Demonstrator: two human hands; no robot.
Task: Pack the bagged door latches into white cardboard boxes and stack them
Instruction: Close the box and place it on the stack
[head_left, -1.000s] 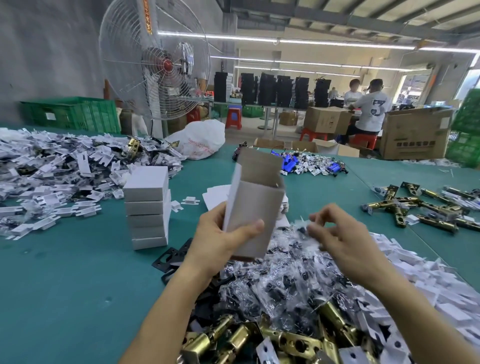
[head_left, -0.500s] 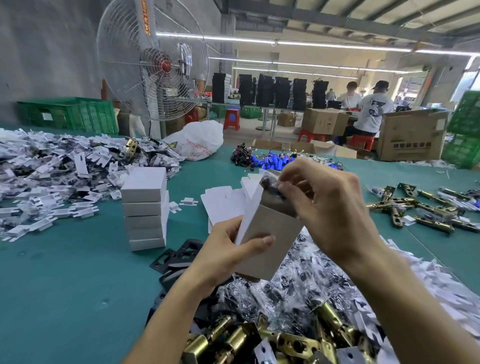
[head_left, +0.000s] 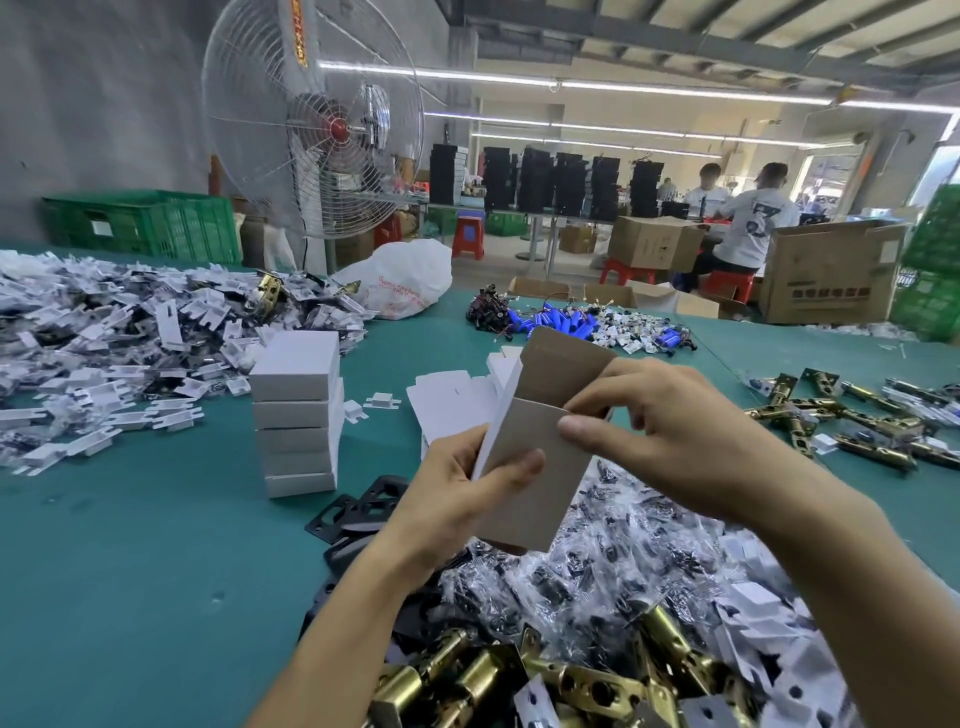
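Our left hand grips the lower part of the box, with the thumb flat on its front. Our right hand is at the top of the box, thumb and curled fingers pinching its front edge. Both forearms lie below it.

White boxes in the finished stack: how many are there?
5, piled in one stack on the green table, left of the open box that the left hand grips. More could hide behind it.
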